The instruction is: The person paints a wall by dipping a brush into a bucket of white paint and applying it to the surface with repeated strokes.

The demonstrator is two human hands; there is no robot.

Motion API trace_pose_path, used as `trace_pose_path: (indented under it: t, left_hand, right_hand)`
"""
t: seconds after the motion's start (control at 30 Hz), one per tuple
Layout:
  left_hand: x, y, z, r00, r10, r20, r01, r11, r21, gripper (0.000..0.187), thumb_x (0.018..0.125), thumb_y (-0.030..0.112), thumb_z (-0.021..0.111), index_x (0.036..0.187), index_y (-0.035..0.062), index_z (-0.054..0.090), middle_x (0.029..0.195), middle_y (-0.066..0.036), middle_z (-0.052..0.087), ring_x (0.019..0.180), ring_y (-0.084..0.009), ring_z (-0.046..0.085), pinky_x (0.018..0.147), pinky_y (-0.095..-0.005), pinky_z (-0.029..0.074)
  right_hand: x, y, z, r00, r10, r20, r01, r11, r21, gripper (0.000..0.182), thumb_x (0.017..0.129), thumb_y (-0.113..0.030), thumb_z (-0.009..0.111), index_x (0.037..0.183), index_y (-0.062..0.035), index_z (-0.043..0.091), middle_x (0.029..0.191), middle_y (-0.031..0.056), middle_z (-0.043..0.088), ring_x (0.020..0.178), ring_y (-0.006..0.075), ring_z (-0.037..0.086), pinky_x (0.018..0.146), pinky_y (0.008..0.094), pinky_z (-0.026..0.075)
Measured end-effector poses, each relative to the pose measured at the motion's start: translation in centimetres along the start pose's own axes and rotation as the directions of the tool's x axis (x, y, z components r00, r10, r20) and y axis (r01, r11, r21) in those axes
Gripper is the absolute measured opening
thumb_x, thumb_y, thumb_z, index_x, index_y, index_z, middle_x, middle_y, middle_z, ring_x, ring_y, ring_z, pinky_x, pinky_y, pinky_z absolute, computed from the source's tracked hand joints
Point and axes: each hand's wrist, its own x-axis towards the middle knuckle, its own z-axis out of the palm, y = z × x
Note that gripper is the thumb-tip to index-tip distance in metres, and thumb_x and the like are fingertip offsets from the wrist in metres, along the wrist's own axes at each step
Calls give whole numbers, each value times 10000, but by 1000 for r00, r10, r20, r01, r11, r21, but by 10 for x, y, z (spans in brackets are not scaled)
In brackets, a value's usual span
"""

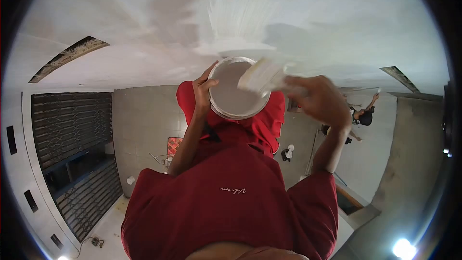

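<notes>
My left hand (206, 88) grips the side of a round white bucket (222, 109), its thumb over the rim. Pale, greyish-white paint (228, 79) shows inside. A wide paintbrush (263, 76) is in my right hand (320, 97), whose fingers are closed on its handle and smeared a little by motion. Its white-coated bristle end overlaps the right side of the bucket's mouth in this view. Both hands are in front of my body, close to the pale wall (298, 9).
Whitish streaks mark the wall ahead, which has dark slots (70, 58) (400, 79) on both sides. A metal lattice gate (72, 125) stands at left. Far below right, another person (363, 115) reaches toward a wall. Small items lie on the tiled floor (139, 120); a lamp (404, 249) glares.
</notes>
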Motion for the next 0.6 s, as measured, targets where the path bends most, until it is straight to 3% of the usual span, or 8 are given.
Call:
trace_pose_path:
  t: [0.1, 0.17, 0.23, 0.3, 0.4, 0.5, 0.6]
  left_hand:
    - [2, 4, 0, 999, -32, -12, 32, 999, -23, 575, 762, 85, 557, 1328, -13, 591, 1181, -139, 679, 1067, -186, 614, 985, -299, 445]
    - [0, 7, 4, 1000, 9, -16, -10, 1000, -14, 563, 768, 60, 561, 1326, -9, 593, 1181, -137, 681, 1071, -178, 612, 992, -296, 438]
    - [2, 3, 0, 1000, 4, -1, -4, 1000, -15, 559, 767, 58, 575, 1321, -8, 598, 1192, -132, 680, 1071, -177, 612, 991, -294, 439]
    - [5, 2, -1, 1000, 5, 8, -5, 1000, -7, 554, 768, 59, 583, 1318, -7, 601, 1201, -128, 678, 1075, -176, 611, 993, -292, 437]
    - [5, 4, 0, 1000, 5, -3, -5, 1000, 7, 548, 772, 62, 584, 1315, -8, 603, 1216, -127, 673, 1089, -177, 604, 1000, -291, 431]
    - [2, 3, 3, 1000, -2, -10, 1, 1000, -12, 548, 775, 63, 589, 1317, -16, 597, 1233, -130, 664, 1110, -178, 595, 1008, -295, 424]
    - [8, -1, 1, 1000, 6, 8, -6, 1000, -26, 550, 781, 63, 598, 1324, -27, 585, 1248, -133, 656, 1129, -181, 590, 1015, -301, 419]
  right_hand:
    - [25, 13, 62, 952, -301, -51, 276, 919, -281, 226, 782, -201, 669, 837, 16, 700, 804, 231, 682, 797, 403, 667, 786, 456, 532]
    - [65, 10, 104, 975, -189, 120, 221, 901, -375, 156, 765, -178, 675, 729, -26, 662, 739, 198, 668, 752, 382, 674, 719, 453, 547]
    - [103, 21, 150, 956, -258, 141, 294, 845, -446, 163, 759, -206, 719, 784, -45, 702, 802, 171, 704, 781, 342, 702, 702, 428, 567]
    - [130, 20, 169, 955, -133, 265, 249, 844, -474, 222, 744, -249, 767, 848, -57, 729, 857, 155, 725, 834, 301, 721, 735, 408, 578]
    - [143, 19, 174, 956, -24, 292, 171, 854, -491, 302, 728, -309, 797, 885, -57, 742, 888, 150, 732, 869, 292, 725, 752, 393, 582]
    - [138, 19, 171, 952, -37, 303, 185, 858, -479, 209, 742, -230, 767, 860, -59, 740, 890, 158, 729, 865, 296, 723, 748, 402, 581]
    - [119, 26, 161, 974, -128, 187, 201, 866, -457, 119, 737, -141, 718, 812, -49, 724, 859, 176, 715, 835, 324, 713, 737, 421, 575]
